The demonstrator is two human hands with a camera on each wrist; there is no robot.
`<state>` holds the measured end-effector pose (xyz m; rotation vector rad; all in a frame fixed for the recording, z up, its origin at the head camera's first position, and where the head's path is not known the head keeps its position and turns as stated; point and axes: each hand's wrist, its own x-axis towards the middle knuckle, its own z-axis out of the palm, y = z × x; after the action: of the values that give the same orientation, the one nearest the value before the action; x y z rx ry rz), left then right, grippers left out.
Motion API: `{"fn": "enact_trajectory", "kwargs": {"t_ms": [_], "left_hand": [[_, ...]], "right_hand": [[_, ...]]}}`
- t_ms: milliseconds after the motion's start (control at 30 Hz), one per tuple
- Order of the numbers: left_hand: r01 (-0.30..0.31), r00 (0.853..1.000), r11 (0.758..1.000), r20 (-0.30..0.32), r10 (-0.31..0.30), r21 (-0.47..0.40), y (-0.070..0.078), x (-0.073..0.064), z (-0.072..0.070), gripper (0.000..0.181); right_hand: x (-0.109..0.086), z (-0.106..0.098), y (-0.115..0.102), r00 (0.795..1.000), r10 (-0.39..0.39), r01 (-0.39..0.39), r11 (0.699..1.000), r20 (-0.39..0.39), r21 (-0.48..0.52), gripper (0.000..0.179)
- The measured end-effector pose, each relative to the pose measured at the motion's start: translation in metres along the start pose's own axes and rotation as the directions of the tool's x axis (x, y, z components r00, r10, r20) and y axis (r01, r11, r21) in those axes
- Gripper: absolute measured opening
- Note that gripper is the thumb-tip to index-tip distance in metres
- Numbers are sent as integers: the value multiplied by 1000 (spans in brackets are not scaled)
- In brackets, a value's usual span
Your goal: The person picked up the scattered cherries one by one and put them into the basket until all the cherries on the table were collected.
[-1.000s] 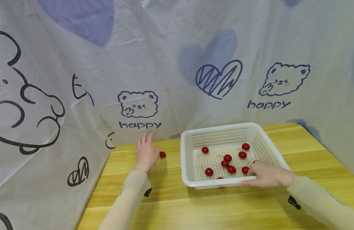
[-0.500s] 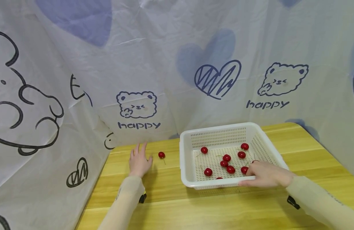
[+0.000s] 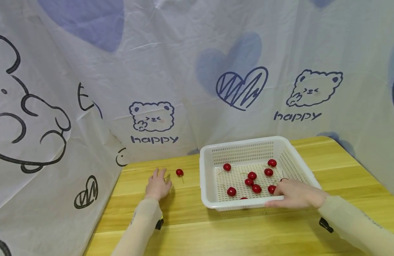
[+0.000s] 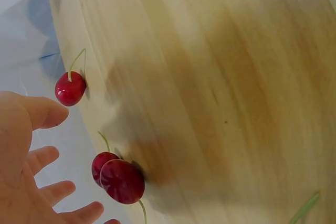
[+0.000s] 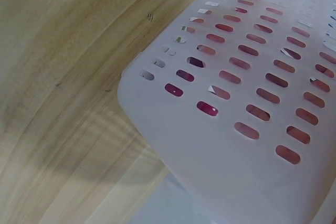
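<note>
My left hand hovers low over the left part of the table, fingers spread and bent downward. In the left wrist view, two cherries lie overlapping just beyond its fingertips, and another cherry sits past the thumb tip. The head view hides that pair behind the hand, with a stem showing by the thumb; the lone cherry lies to its right. My right hand grips the front rim of the white plastic basket, thumb outside and fingers inside. The right wrist view shows the basket's slotted wall.
Inside the basket several red cherries lie scattered on the mesh floor. Printed cloth hangs along the back and left of the wooden table. A loose green stem shows at the lower right of the left wrist view.
My left hand has shifted left from beside the lone cherry and then drawn slightly back toward me, its fingers dipping lower. The right hand and basket stay put.
</note>
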<state>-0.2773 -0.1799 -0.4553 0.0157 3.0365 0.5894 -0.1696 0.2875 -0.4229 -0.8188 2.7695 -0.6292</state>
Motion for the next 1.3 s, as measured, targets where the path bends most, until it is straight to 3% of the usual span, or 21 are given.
{"fn": "enact_trajectory", "kwargs": {"t_ms": [433,733,1000,1300], "left_hand": [[-34,998,998,63,31,46,2,-10,4,54],[-40,998,998,49,38,54,-1,-8,9,53],[-66,998,996,10,66,67,-5,-5,13,57],[-83,996,993,-36,86,80,-7,-4,13,49]], "right_hand": [[1,1,1,1000,4,-4,1000,2,-12,46],[1,1,2,1000,15,-15,1000,2,-16,46],[1,1,3,1000,21,-21,1000,5,-11,47],[0,-1,0,1000,16,-17,1000,10,2,47]]}}
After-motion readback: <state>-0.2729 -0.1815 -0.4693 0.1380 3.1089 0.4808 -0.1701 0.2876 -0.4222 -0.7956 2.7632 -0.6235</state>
